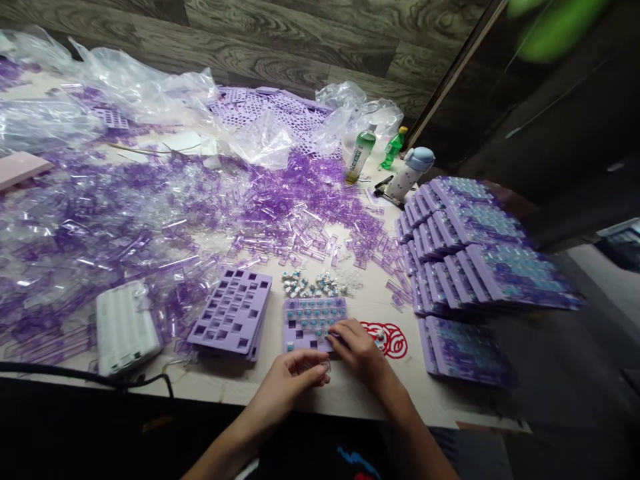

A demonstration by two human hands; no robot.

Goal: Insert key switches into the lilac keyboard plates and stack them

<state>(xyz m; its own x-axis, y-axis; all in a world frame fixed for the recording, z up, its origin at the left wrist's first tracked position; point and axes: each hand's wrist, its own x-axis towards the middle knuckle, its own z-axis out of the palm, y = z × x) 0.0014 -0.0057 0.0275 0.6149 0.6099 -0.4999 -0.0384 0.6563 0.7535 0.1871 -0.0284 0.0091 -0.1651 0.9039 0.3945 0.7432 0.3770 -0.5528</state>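
A purple keyboard plate (299, 335) lies in front of me, its upper rows filled with light-blue key switches (315, 312) and several lower openings bare. My right hand (357, 347) is over the plate's lower right part, fingertips pinched at a small switch there. Just below the plate's front edge, my left hand (293, 377) is curled closed; a clear bit shows by its fingertips, too small to name. Behind the plate sits a heap of loose key switches (315, 285). A few more loose switches (380, 339) lie right of my right hand on a red drawn pattern (397, 343).
Stacked bare purple plates (230, 310) and a white ribbed block (125, 327) are at left. Piles of filled plates (460, 267) line the right. Clear purple plastic strips (200, 200) cover the table behind, with plastic bags (145, 87), bottles (361, 155) and a flask (410, 175) beyond.
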